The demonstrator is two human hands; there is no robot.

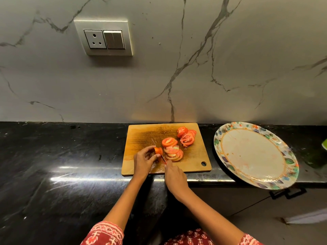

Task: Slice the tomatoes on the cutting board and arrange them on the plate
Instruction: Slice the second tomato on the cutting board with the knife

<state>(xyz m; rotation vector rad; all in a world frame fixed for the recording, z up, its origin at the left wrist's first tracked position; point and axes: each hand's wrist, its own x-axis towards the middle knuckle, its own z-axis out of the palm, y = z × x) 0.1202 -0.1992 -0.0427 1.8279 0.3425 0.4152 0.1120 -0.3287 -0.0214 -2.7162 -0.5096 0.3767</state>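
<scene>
Currently the step in hand is slicing the last remnant of a tomato on the wooden cutting board (141,135), which lies at the centre of the frame on the black stone countertop (53,156). The left hand (144,160) has its fingers closed around the tomato end piece (158,150), pinning it on its side near the lower left part of the board. The right hand (175,175) is closed around the handle of a small knife (160,152), whose thin blade runs up and to the left, just beside the cut face of the end piece.

Two fans of finished tomato slices lie on the board: the nearer slices (171,151) just right of the blade, and the farther slices (186,136) toward the upper right corner. The floral-rimmed plate (290,161) sits to the right of the board, carries no slices, and overhangs the counter edge at the lower right.

Procedure for this cut:
- The end piece is short, so the left fingertips should be curled back from the blade path.
- The blade should be drawn in a light sawing stroke, since downward pressure would likely crush the soft flesh.
- The stub should be discarded once it is too thin to hold safely.
- The plate should probably be pushed fully onto the counter before loading.
</scene>
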